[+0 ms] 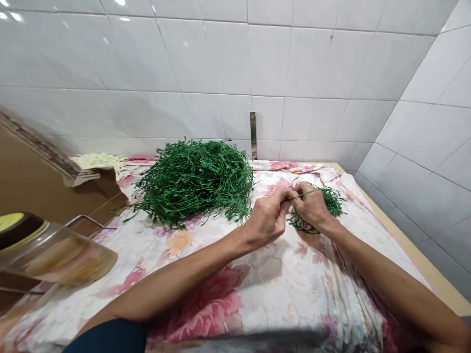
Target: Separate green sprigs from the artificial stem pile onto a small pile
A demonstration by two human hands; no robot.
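Note:
A large heap of thin green stems [193,184] lies on a floral cloth [221,294], just left of my hands. My left hand [267,218] and my right hand [311,206] are close together, with the fingers of both pinching a single green stem [303,194]. A smaller tangle of the same stems [332,202] sits behind my right hand, and some strands hang below it. Part of that tangle is hidden by my fingers.
White tiled walls [221,59] rise behind and to the right, with a metal bracket [253,135] on the back wall. A pale leafy pile [97,161] lies at the back left. A glass jar [55,255] and brown cardboard [44,186] are at the left.

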